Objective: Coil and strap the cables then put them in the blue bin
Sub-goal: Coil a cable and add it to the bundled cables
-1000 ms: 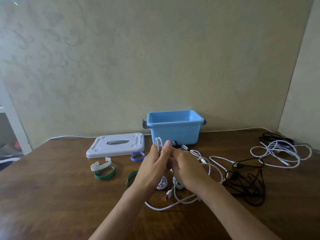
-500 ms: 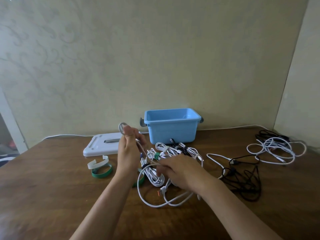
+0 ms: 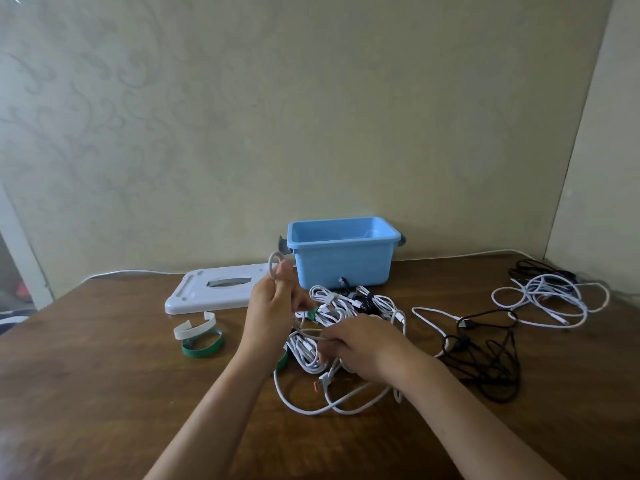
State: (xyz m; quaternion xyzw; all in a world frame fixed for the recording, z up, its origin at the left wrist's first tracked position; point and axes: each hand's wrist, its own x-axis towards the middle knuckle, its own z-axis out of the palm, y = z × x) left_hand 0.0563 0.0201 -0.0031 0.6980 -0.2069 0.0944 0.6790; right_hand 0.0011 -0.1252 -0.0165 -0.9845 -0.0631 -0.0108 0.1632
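Note:
My left hand [image 3: 273, 313] is raised above the table and grips a small loop of white cable that sticks up above the thumb. From it the white cable [image 3: 332, 407] runs down to my right hand [image 3: 356, 344], which pinches it over a heap of coiled white cables [image 3: 349, 303], some with green straps. The loose end lies in wide loops on the wood near me. The blue bin [image 3: 343, 261] stands open by the wall behind the heap; what I can see of its inside holds nothing.
The bin's white lid [image 3: 214, 289] lies flat at left. A white strap [image 3: 194, 327] and a green strap [image 3: 202, 344] lie in front of it. Tangled black cables [image 3: 485, 351] and more white cables [image 3: 550, 303] spread at right on the brown table [image 3: 104, 393].
My hands were together over the heap. My left hand has lifted up and left with the small loop, and the right has dropped low, drawing the cable out between them.

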